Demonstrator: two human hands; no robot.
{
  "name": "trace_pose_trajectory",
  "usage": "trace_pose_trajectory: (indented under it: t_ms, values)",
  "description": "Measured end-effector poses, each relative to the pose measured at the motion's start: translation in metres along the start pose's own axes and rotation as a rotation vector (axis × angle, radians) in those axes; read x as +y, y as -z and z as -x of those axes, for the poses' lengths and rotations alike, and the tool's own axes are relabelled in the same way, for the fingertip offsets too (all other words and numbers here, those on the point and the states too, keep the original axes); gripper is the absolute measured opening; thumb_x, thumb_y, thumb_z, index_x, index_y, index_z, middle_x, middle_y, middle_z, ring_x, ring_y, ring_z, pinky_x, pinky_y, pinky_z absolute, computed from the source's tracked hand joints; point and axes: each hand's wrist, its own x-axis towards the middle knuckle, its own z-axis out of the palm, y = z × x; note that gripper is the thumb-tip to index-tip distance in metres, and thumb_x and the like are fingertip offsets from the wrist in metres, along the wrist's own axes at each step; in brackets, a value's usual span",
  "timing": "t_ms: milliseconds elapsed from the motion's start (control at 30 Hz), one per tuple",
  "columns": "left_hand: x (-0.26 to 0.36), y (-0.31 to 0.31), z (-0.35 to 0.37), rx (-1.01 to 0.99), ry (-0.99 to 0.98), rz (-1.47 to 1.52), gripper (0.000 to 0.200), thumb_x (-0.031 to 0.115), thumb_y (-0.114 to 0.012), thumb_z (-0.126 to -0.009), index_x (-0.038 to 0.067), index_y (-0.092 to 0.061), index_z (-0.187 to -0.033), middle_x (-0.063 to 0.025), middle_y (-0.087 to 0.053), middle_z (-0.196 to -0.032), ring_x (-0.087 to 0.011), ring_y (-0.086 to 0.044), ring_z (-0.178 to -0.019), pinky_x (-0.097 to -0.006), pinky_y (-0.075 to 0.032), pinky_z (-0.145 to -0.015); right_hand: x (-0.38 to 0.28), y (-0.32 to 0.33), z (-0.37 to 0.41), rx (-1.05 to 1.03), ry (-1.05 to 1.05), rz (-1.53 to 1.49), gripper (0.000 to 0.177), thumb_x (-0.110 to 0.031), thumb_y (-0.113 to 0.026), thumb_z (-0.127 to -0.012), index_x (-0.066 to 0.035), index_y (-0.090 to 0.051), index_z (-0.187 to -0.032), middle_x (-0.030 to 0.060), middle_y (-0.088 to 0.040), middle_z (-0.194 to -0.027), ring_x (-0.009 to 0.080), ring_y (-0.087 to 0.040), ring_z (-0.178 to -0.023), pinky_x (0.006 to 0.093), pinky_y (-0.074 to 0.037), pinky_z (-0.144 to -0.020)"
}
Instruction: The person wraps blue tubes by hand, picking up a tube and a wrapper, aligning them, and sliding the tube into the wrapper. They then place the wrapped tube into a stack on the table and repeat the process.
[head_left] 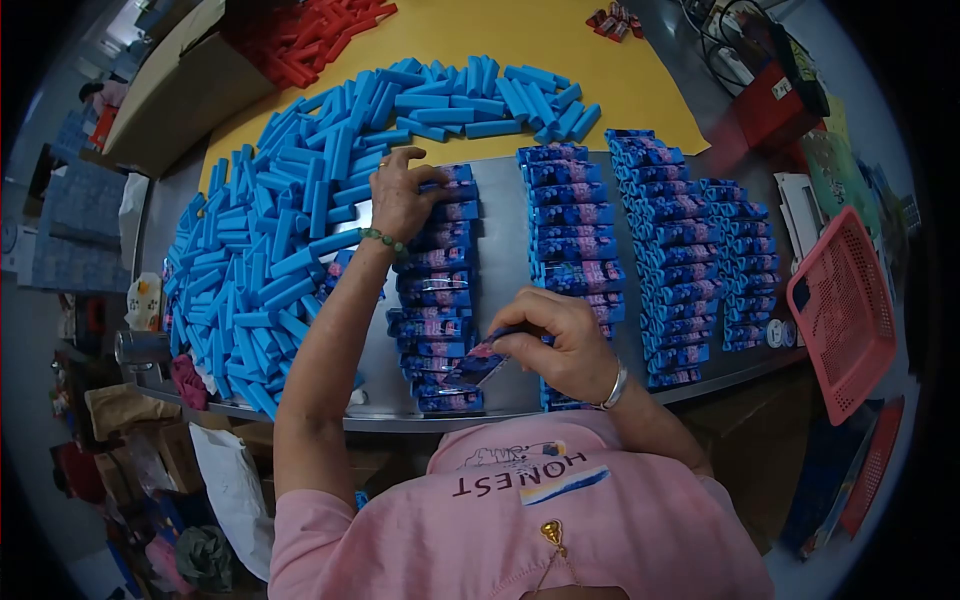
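My left hand (pixel 405 195), with a green bead bracelet at the wrist, has its fingers bent over the top end of a column of blue-and-pink printed packets (pixel 436 290). Whether it grips the packet there is hard to tell. Nearer my body, my right hand (pixel 550 338) pinches a printed wrapper (pixel 482 362) above the lower end of that column. Left of the column lies a large heap of bright blue sticks (pixel 270 250). More columns of printed packets (pixel 572 230) run side by side to the right.
A yellow sheet (pixel 560 40) covers the table's far part, with red pieces (pixel 310 35) beside a cardboard box (pixel 180 95). At the right edge stand a pink basket (pixel 848 315) and a red box (pixel 775 108). A metal cup (pixel 140 347) is at the left edge.
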Motion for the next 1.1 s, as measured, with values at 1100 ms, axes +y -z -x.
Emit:
trace_pose_trajectory:
  t_ms: [1100]
  values:
    - [-0.038,0.08,0.095,0.332,0.392,0.346,0.025,0.008,-0.063,-0.073,0.0,-0.056,-0.095,-0.0109,-0.06,-0.091,-0.0231,-0.06,-0.084,-0.034,-0.046,-0.077,-0.01,-0.004,0.0,0.18,0.014,-0.022,0.022,0.003,-0.06,-0.079,-0.006,-0.066,-0.098,0.001,-0.057,-0.075,0.0049,-0.049,-0.052,0.0166,-0.037,-0.043]
